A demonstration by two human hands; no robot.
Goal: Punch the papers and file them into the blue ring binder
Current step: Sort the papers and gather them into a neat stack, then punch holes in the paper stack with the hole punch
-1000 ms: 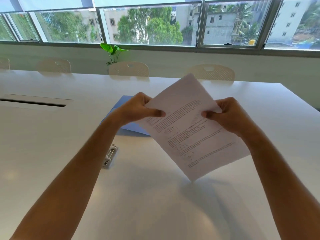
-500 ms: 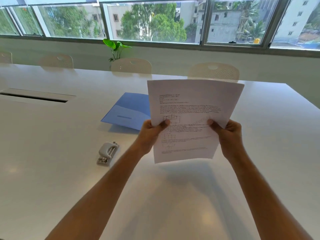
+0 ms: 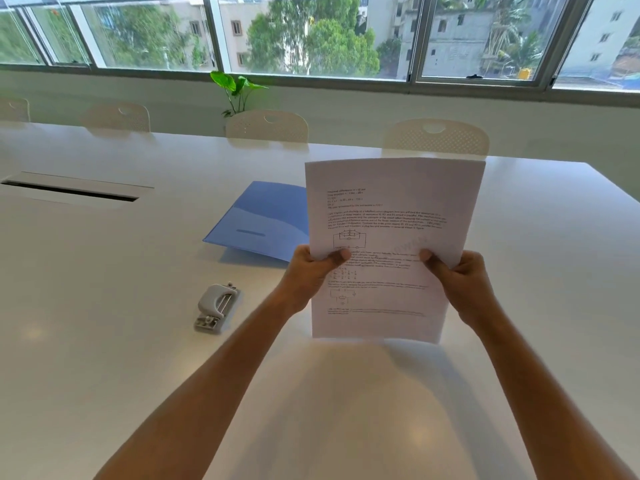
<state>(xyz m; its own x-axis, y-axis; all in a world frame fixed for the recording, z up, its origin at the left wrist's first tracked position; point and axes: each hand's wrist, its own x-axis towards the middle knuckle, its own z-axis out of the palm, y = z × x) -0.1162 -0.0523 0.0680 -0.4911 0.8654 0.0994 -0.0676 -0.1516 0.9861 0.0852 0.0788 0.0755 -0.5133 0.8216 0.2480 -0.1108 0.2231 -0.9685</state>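
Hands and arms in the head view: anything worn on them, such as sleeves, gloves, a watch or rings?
Nothing worn shows. The left hand and right hand are bare, no gloves. Both forearms are bare to the bottom edge of the frame, no sleeves. No watch, band or ring shows on the wrists or fingers.

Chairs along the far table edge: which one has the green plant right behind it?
The cream perforated chair second from the right, just left of the held papers. The green leafy plant rises directly behind its left side; the other three chairs have only bare wall behind them.
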